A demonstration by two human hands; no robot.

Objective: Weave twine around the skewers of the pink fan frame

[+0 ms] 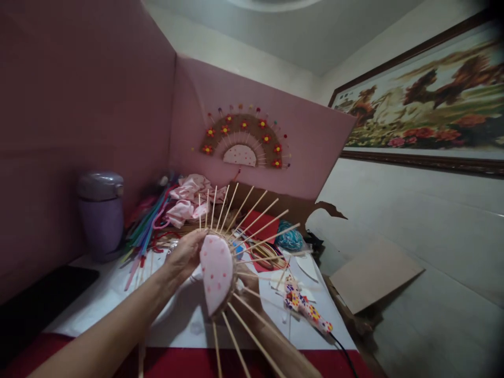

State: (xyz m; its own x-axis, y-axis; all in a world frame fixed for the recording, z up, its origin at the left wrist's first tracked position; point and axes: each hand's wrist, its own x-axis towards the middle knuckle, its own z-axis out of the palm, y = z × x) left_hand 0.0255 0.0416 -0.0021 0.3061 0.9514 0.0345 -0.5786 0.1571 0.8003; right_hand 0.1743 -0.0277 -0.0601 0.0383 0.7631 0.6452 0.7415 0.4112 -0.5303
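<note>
My left hand [184,257] is raised over the table, its fingers closed on the edge of a pink half-round piece dotted in red [217,273]. Several thin wooden sticks [252,218] fan out from that piece in all directions. My right hand [249,281] sits behind the piece, mostly hidden by it and by the sticks, and seems to support it from the back. A finished fan of the same shape [243,139], brown with red flowers and coloured beads, hangs on the pink board behind.
On the white sheet [185,320] lie a glue gun with a flowered pattern [305,307], a teal yarn ball [289,239], coloured pipe cleaners [147,226], pink cloth [191,199] and red paper [260,223]. A purple jar [101,212] stands left. Cardboard [372,275] lies right.
</note>
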